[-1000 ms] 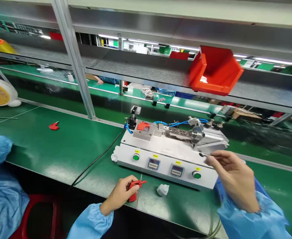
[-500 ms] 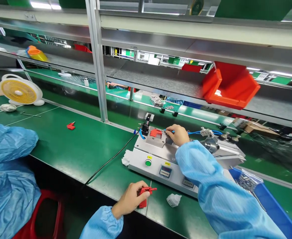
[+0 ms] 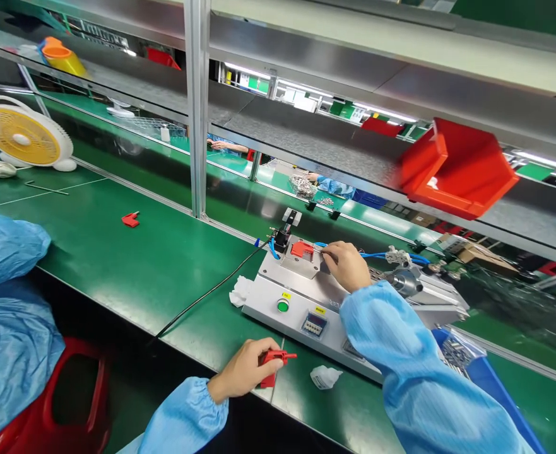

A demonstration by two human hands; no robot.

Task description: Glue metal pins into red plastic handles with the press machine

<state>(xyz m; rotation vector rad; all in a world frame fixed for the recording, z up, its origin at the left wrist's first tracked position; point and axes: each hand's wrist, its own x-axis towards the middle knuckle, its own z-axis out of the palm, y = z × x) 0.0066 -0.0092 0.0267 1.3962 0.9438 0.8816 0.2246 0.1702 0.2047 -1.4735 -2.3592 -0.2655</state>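
L hand (image 3: 245, 372): grips red pc (image 3: 269, 381) betw. thumb & fingers, tip poking out R.
R hand (image 3: 348, 266): pinching thin pin (image 3: 319, 251), far end prob. at 2nd red pc (image 3: 300, 250), too small to be sure.
2nd red pc: in metal block (image 3: 301, 267), just L of R fingertips.

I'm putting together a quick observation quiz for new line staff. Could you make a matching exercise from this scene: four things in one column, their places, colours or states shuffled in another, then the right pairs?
Column one
1. Left hand
2. Right hand
3. Fan
4. Blue bin

Column two
A. White and yellow
B. Contains small metal pieces
C. Above the grey machine, beside a mounted red piece
D. Holding a red part

Right pairs: 1-D, 2-C, 3-A, 4-B
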